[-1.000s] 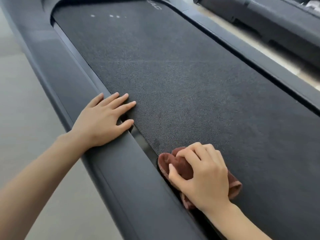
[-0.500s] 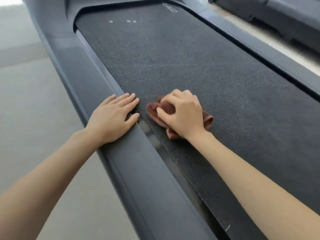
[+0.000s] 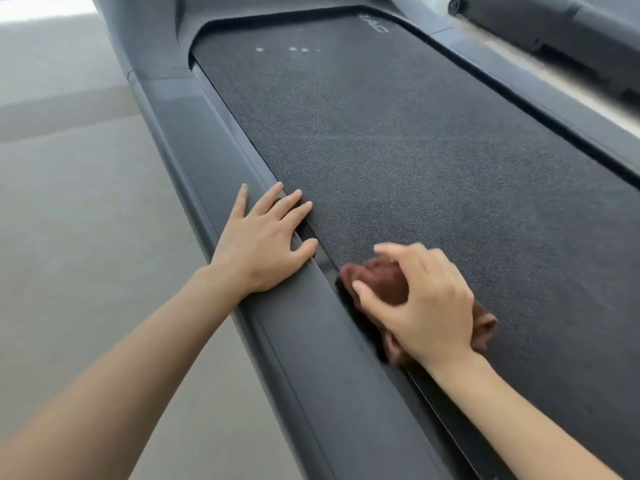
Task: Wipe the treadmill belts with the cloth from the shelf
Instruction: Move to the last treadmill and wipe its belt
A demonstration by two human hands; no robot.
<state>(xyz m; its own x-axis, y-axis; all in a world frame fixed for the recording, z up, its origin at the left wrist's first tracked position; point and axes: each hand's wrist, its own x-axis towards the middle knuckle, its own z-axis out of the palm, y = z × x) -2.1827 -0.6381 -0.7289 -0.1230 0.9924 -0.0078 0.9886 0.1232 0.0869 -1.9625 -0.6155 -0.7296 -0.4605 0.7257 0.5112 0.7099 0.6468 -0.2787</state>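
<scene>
A dark textured treadmill belt (image 3: 433, 140) runs from the near right to the far middle. A crumpled brown cloth (image 3: 384, 282) lies on the belt's left edge, near me. My right hand (image 3: 426, 303) grips the cloth from above with curled fingers and is blurred by motion. My left hand (image 3: 266, 244) rests flat on the grey left side rail (image 3: 194, 143), fingers straight, with the fingertips reaching the belt's edge. Most of the cloth is hidden under my right hand.
A few small white specks (image 3: 294, 49) lie on the belt's far end, close to the grey front cover (image 3: 242, 8). The right side rail (image 3: 540, 91) borders the belt. A second dark treadmill (image 3: 571, 22) stands at the far right. Grey floor (image 3: 69, 202) spreads to the left.
My right hand pushed the cloth forward along the belt's left edge beside my left hand, then pulled it back toward me. My left hand has stayed on the rail.
</scene>
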